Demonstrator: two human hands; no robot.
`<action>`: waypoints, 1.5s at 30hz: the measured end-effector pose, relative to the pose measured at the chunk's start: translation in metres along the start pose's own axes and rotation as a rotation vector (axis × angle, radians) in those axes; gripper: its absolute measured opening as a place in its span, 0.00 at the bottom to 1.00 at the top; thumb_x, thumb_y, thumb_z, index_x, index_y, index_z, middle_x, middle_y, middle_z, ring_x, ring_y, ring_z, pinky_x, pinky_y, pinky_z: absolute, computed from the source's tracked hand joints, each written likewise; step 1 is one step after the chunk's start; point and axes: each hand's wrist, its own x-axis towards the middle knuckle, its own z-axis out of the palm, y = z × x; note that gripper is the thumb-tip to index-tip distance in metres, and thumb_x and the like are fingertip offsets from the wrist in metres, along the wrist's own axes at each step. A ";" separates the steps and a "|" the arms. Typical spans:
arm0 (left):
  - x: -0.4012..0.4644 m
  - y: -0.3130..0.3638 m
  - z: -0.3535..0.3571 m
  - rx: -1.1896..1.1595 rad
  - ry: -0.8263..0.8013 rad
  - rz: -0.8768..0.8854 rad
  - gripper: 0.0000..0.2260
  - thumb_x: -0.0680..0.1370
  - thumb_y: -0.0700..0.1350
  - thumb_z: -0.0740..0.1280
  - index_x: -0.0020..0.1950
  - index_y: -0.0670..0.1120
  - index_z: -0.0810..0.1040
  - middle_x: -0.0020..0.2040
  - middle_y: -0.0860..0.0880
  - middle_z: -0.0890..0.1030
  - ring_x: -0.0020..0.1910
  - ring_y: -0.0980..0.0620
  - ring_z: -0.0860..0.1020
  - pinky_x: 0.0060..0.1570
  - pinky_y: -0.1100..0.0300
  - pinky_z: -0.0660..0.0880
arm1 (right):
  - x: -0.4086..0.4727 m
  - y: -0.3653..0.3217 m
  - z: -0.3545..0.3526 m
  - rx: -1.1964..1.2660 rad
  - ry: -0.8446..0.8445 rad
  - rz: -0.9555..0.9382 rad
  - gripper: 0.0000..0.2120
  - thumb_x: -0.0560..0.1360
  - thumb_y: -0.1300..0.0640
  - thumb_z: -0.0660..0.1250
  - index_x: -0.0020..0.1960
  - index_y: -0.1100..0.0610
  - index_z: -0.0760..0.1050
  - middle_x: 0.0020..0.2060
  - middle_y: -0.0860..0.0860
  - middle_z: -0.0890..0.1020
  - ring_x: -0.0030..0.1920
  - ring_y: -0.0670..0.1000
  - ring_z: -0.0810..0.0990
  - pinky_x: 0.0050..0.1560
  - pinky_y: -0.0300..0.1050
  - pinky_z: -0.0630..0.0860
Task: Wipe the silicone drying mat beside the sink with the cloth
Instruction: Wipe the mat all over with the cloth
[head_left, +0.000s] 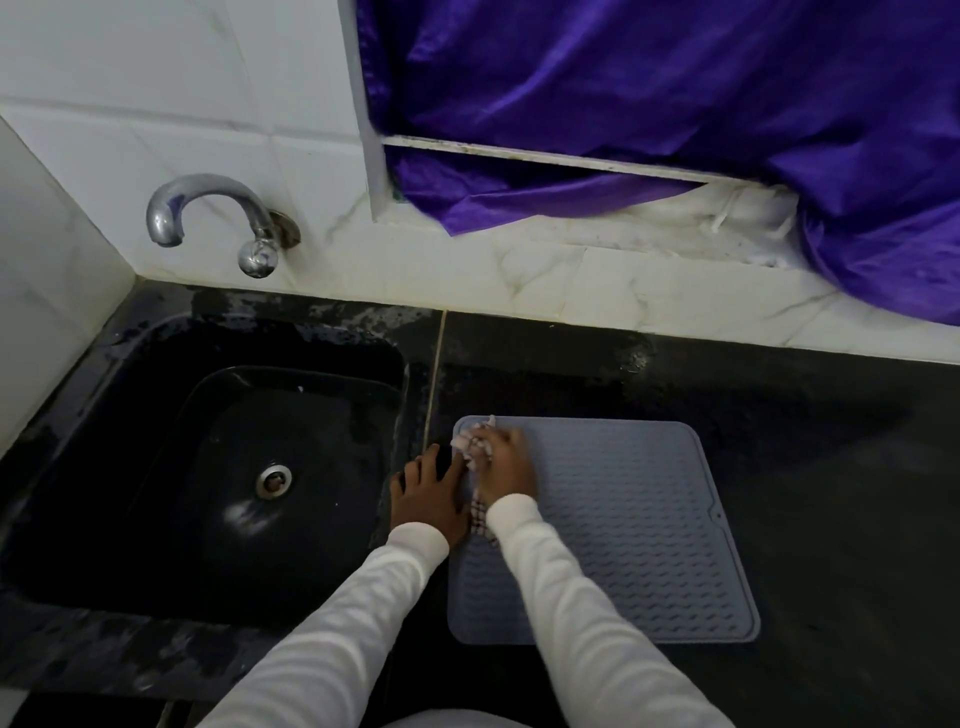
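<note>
A grey-blue ribbed silicone drying mat (623, 525) lies flat on the black counter, just right of the sink. My right hand (506, 465) grips a bunched pale checked cloth (470, 441) and holds it down on the mat's far left corner; a strip of the cloth shows below my wrist. My left hand (428, 493) lies flat with spread fingers on the counter at the mat's left edge, between mat and sink. Both arms wear white sleeves.
A black sink (156, 467) with a metal drain (274, 480) fills the left side, under a chrome wall tap (208, 218). Wet black counter (831, 467) stretches right of the mat. A purple cloth (675, 93) hangs over the window ledge behind.
</note>
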 end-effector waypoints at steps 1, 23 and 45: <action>0.000 -0.002 0.002 0.010 0.021 0.001 0.32 0.73 0.62 0.57 0.76 0.57 0.57 0.77 0.45 0.58 0.70 0.40 0.62 0.67 0.43 0.60 | 0.000 -0.001 0.009 -0.075 -0.022 -0.001 0.18 0.78 0.54 0.62 0.68 0.47 0.70 0.65 0.55 0.67 0.54 0.60 0.78 0.55 0.53 0.76; -0.004 0.001 0.009 0.089 0.026 0.013 0.35 0.71 0.67 0.37 0.78 0.58 0.45 0.78 0.44 0.52 0.74 0.42 0.57 0.70 0.40 0.56 | 0.048 0.178 -0.142 -0.326 0.146 0.251 0.16 0.79 0.47 0.59 0.65 0.45 0.74 0.62 0.55 0.73 0.52 0.63 0.78 0.52 0.54 0.76; -0.007 0.007 0.015 0.005 0.027 -0.049 0.32 0.74 0.65 0.44 0.78 0.59 0.48 0.79 0.46 0.54 0.75 0.41 0.56 0.70 0.36 0.52 | 0.029 0.030 -0.044 -0.051 0.006 -0.111 0.14 0.76 0.49 0.64 0.61 0.48 0.76 0.58 0.53 0.73 0.50 0.57 0.78 0.52 0.52 0.77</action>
